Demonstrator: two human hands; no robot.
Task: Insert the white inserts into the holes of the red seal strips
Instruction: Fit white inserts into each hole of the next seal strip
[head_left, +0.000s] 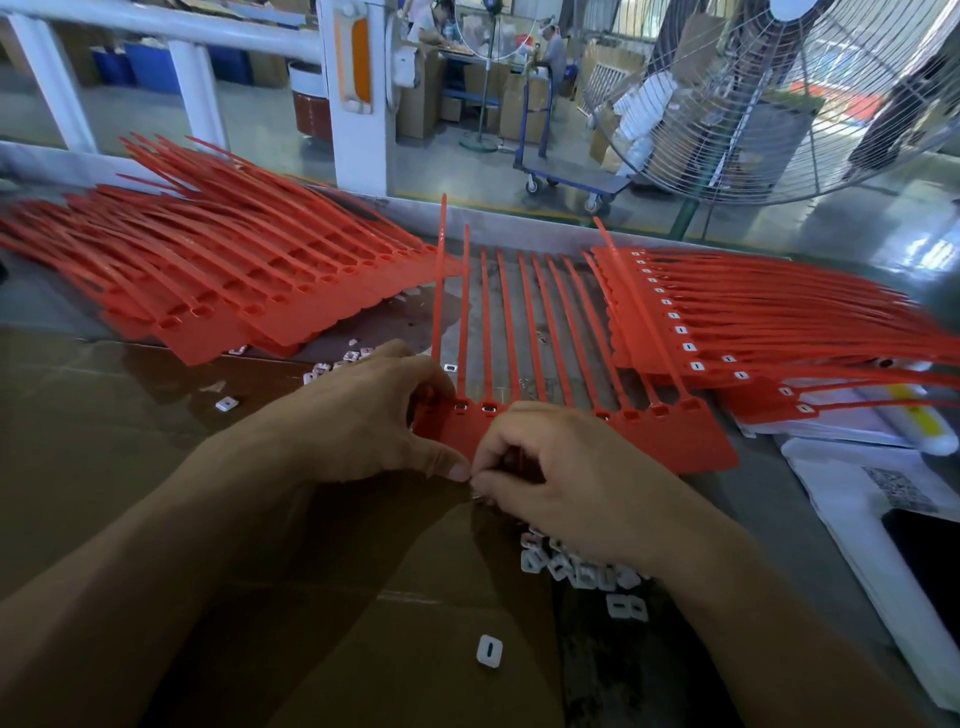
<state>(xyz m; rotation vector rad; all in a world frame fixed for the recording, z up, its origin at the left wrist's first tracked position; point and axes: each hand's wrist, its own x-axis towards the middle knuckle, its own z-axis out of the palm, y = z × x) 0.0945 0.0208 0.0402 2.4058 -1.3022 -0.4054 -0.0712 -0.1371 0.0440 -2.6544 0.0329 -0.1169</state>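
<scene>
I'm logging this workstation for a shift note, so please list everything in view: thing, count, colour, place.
Seal strip sheet: one, red, centre, under both hands.
Unfilled strip stack: one, red, left.
Filled strip stack: one, red, right.
White inserts: many, loose near the right wrist; one apart, nearer.
Cardboard: brown, under the work.
Papers: white, right edge.
Fan: one, grey, far right.
Trolley: blue, on the floor behind.
Left hand: on the sheet.
Right hand: curled, pinch hidden.

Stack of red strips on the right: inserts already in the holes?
Yes: the holes along the right stack of red strips each show a white insert, unlike the empty holes in the left stack.
</scene>
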